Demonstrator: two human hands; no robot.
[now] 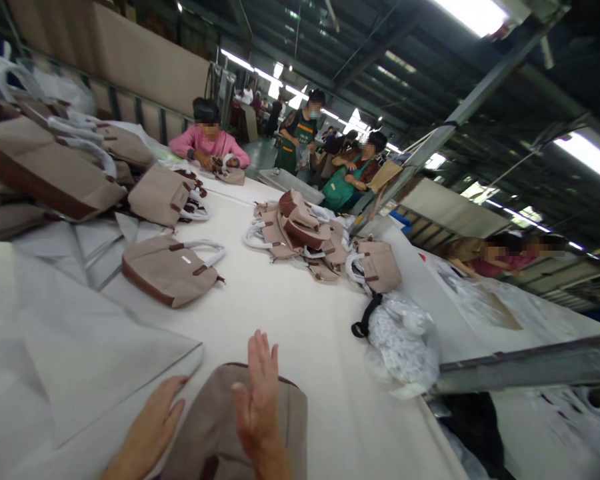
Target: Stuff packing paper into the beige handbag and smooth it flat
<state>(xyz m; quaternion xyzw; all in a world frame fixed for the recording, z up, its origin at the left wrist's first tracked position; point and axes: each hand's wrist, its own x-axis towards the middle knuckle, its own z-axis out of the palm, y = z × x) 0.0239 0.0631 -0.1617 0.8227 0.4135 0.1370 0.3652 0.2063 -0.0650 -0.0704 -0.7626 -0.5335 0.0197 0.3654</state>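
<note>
White cloth covers the long table (290, 320). Both hands are flat and open on a tan handbag (215, 427) right in front. The left hand (153, 423) touches its left edge. The right hand (257, 400) lies on top, fingers pointing away. More tan bags (169, 268) lie farther up the table.

Ahead of the near bag (240, 427) the surface (280, 313) lies open; a lone handbag (167, 270) blocks far left, a heap of bags (305, 233) farther off, crumpled plastic (with black strap) (403, 347) right.
</note>
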